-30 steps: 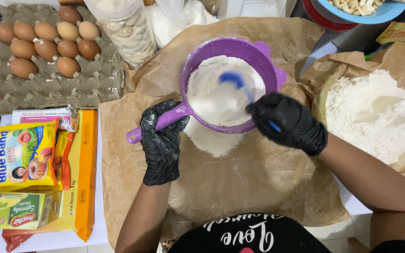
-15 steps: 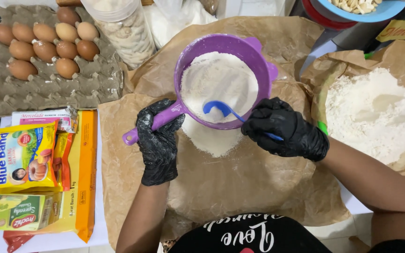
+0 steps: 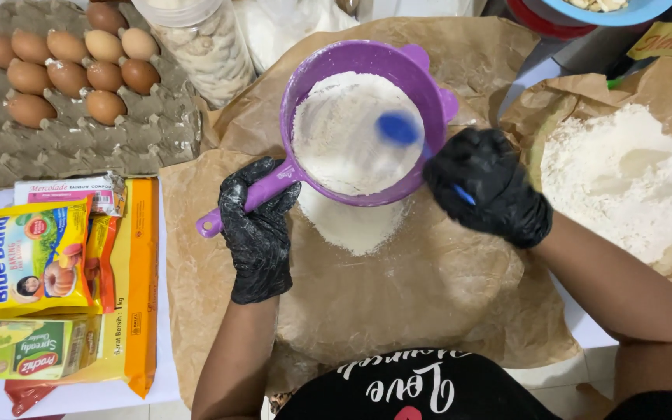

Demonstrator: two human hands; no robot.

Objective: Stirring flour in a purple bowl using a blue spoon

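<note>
**Flour in the Purple Sieve**

The purple sieve (image 3: 359, 117) was held up over a big sheet of brown paper (image 3: 445, 303). It was full of white flour. Under it, on the paper, sat a small heap of sifted flour (image 3: 351, 225).

The left hand (image 3: 257, 229) wore a black glove with flour dust on it. Its fingers were wrapped tight around the sieve's purple handle, which stuck out past the hand to the left.

The right hand (image 3: 491, 187) wore a black glove too. It was at the right edge of the sieve. Its fingers were closed around the handle of a blue spoon (image 3: 398, 128). The round end of the spoon was inside the sieve, on top of the flour, and it looked blurry.

To the right of the sieve was a second brown paper with a big pile of flour (image 3: 624, 179) on it, well apart from the small heap.

At the top left was a grey egg tray (image 3: 95, 140) with brown eggs (image 3: 64, 66) in its top rows. Just beside it stood a clear jar (image 3: 204, 47) with pale, lumpy things inside.

On the left side of the counter lay a yellow packet (image 3: 33, 257), a long orange packet (image 3: 138, 288) and a green box (image 3: 25, 350). At the top right was the edge of a blue bowl (image 3: 608, 12).
</note>
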